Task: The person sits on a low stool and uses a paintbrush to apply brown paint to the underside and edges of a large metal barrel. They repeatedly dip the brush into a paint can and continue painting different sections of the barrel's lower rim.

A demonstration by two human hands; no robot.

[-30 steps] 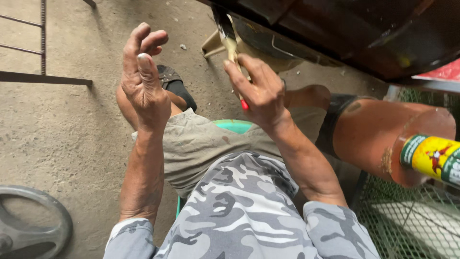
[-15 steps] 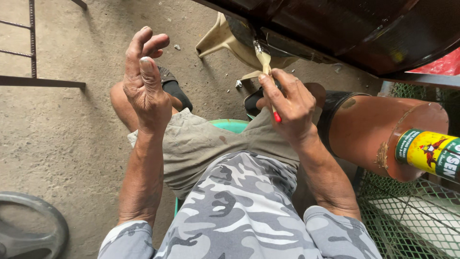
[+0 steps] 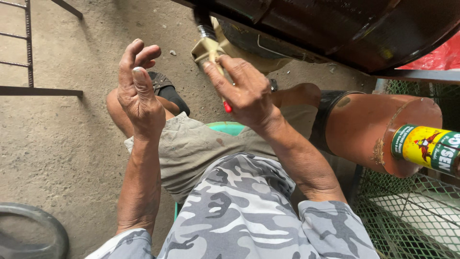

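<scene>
Gripping a paintbrush against dark metal, the right hand works; left hand hangs unclenched, well apart.

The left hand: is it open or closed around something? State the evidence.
Open and empty. The left hand is raised with its fingers loosely spread, and nothing lies against the palm.

Glossy brown-painted metal panel; rough matt concrete floor.

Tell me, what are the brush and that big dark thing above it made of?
The brush in the right hand looks like pale wood with a metal band and a red tip. The dark panel overhead looks like painted metal: glossy brown with reflections.
</scene>
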